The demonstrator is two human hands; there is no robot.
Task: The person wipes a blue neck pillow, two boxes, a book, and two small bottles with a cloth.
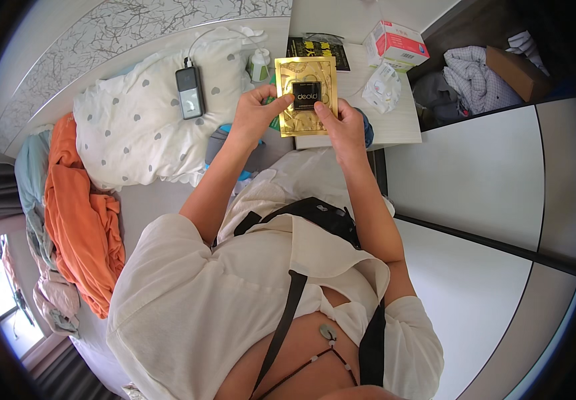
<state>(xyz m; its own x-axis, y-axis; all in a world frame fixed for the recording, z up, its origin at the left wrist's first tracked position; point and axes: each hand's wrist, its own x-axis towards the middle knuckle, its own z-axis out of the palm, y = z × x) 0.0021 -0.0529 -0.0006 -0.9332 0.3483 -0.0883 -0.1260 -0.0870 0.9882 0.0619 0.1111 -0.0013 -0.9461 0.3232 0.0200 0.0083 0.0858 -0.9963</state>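
Note:
A shiny gold foil sachet (306, 122) with a black square label is held upright out in front of me. My left hand (259, 112) grips its left edge, thumb pressed on the front by the label. On the opposite edge my right hand (345, 128) pinches it the same way, thumb near the label's lower right corner. The fingers behind the sachet are hidden. Something green shows partly behind it beside my left hand; its kind is not clear.
A black power bank (191, 92) with a cable lies on the heart-patterned pillow (128, 120). On the bedside table (395, 133) stand a red-and-white box (398, 45) and a white soft pack (382, 88). An orange cloth (78, 213) lies left; an open compartment holds folded clothes (478, 83).

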